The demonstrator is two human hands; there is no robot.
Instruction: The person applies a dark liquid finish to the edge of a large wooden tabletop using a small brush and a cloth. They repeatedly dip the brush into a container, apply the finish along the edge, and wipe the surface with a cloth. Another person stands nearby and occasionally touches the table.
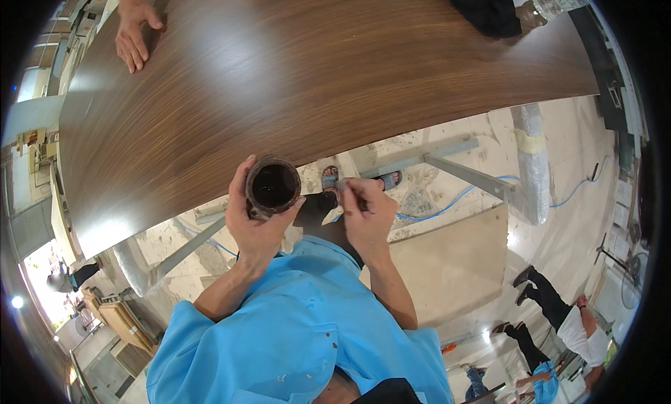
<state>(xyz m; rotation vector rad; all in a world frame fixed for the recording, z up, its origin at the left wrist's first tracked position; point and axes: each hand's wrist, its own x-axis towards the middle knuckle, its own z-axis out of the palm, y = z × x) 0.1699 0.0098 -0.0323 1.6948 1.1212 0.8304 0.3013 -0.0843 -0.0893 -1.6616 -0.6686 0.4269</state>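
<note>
Nearest: left hand (258,229), fingers clamped round an open jar (298,184) with dark contents (272,187), mouth up, overlapping the bench's near edge in view (contact with it: can't tell). Right hand (370,208) just beside it, fingertips pinched together on a small greyish bit (342,185), too small to identify. Progress, my read: jar open and in hand, so getting ready looks done; no dark smear I can make out on the bench (314,68), so most of the work probably remains. Edges: the bench's near edge slants up to the right; the right hand sits off it, over the floor, with a steel frame (468,173) and wrapped post (532,173) farther right. Wide bare wood-grain beyond the jar. Far side: a co-worker's hand (136,33) at left, a dark sleeve (482,9) and bottle (558,2) at right limit reach there.
</note>
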